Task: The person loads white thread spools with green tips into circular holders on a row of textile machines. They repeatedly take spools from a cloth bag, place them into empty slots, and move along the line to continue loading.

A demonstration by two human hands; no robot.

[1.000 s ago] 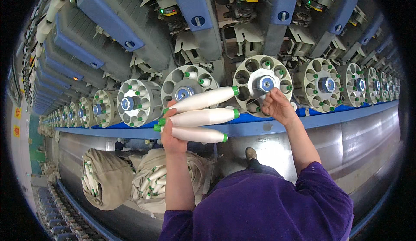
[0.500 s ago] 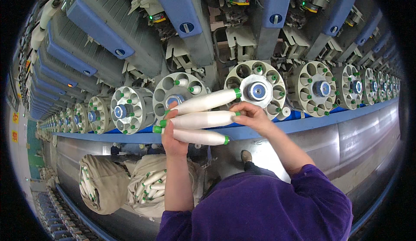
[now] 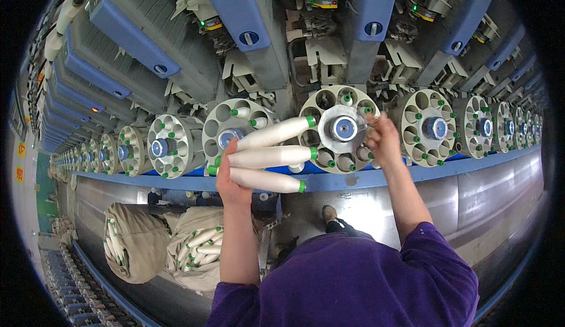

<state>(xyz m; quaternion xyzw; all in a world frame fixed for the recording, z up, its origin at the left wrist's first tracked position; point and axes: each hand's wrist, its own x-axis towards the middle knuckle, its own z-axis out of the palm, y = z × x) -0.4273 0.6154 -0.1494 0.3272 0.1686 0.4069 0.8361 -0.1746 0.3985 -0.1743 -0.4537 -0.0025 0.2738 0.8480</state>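
Observation:
My left hand [image 3: 233, 190] is closed round three yarn bobbins wound with white thread, green at their ends. The upper bobbin [image 3: 272, 134], the middle bobbin [image 3: 271, 156] and the lower bobbin [image 3: 266, 180] fan out to the right. Just beyond their tips stands a round magazine [image 3: 347, 146] with pockets around a blue hub. Several of its pockets hold green-tipped bobbins. At the magazine's right side is my right hand [image 3: 384, 140], slightly blurred, its fingers curled together. Whatever they pinch is too small to make out.
More round magazines, such as the one at right [image 3: 435, 144], line the blue rail [image 3: 412, 177]. Above them rise blue-and-grey machine units [image 3: 247, 36]. Two cloth sacks with bobbins, a left sack [image 3: 144, 244] and a right sack [image 3: 203, 277], stand low at left.
My right hand has left the middle bobbin's tip and moved up and right to the magazine's side. The three bobbins stay in my left hand, shifted slightly left.

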